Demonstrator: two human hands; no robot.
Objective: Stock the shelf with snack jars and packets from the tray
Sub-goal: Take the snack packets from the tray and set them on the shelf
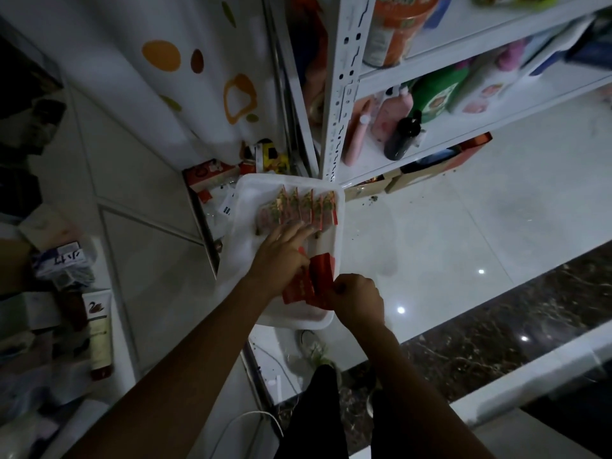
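A white tray (246, 207) sits low in front of me beside the white shelf (341, 94). A row of several clear snack packets with red and green print (298, 208) stands at its far end. Near its front end lie red packets (318, 283). My left hand (281, 255) reaches across the tray, its thumb and fingers on the left of the red packets while the index finger points at the clear row. My right hand (359, 298) pinches the red packets from the right edge.
The shelf holds bottles (400, 127) and an orange jar (397, 28). Cardboard boxes (430, 167) lie under its lowest level. A red box (205, 177) and clutter sit left of the tray. Glossy white floor tiles (463, 243) spread to the right.
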